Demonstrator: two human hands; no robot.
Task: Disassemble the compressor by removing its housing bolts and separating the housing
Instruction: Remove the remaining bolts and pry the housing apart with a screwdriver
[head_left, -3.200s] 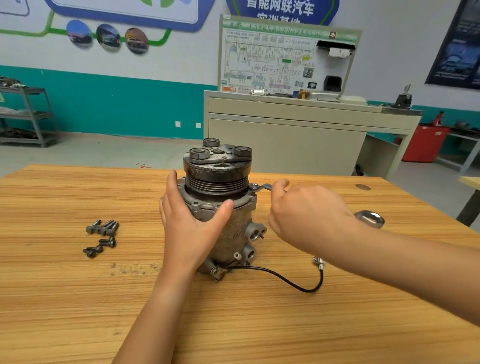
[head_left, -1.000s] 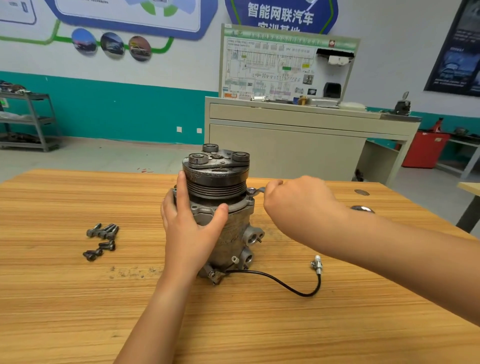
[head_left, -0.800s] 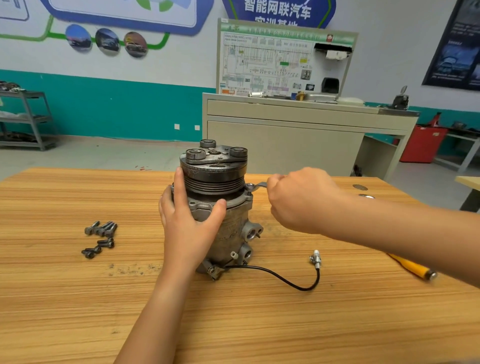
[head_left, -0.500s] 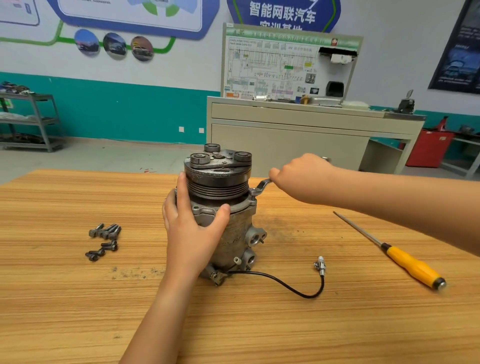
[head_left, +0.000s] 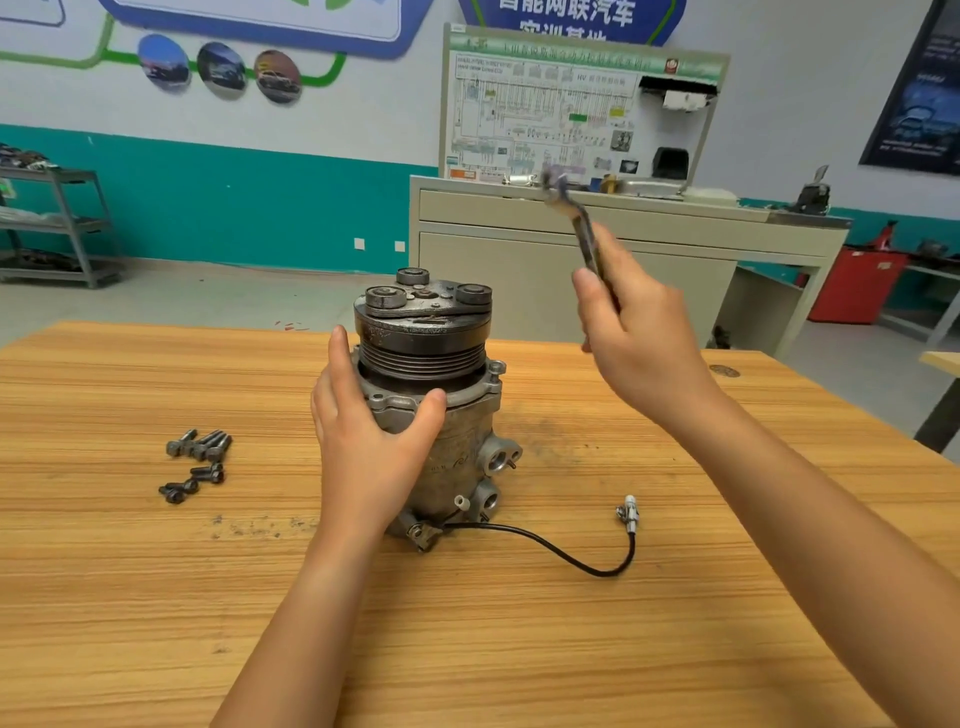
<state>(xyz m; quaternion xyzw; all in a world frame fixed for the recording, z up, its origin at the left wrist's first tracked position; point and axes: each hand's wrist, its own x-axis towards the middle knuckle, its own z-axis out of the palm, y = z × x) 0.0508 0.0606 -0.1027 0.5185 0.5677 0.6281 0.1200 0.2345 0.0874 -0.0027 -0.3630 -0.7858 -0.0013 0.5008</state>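
Nearest, the wooden desk (head_left: 467, 649) carries a black cable (head_left: 571, 558) that curls below the right hand (head_left: 641, 345); the left hand (head_left: 371, 441) grips the upright compressor (head_left: 462, 447), thumb and fingers curled round its housing flange just under the pulley; loose bolts (head_left: 195, 462) lie well to the left of that hand; one bolt (head_left: 497, 368) sits in the flange on the right hand's side; the right hand clasps a wrench (head_left: 576, 218) in the air, above and apart from the compressor; behind both hands stands a beige cabinet (head_left: 519, 260).

Wood table (head_left: 519, 649) w/ compressor (head_left: 462, 447), bolts (head_left: 208, 447)
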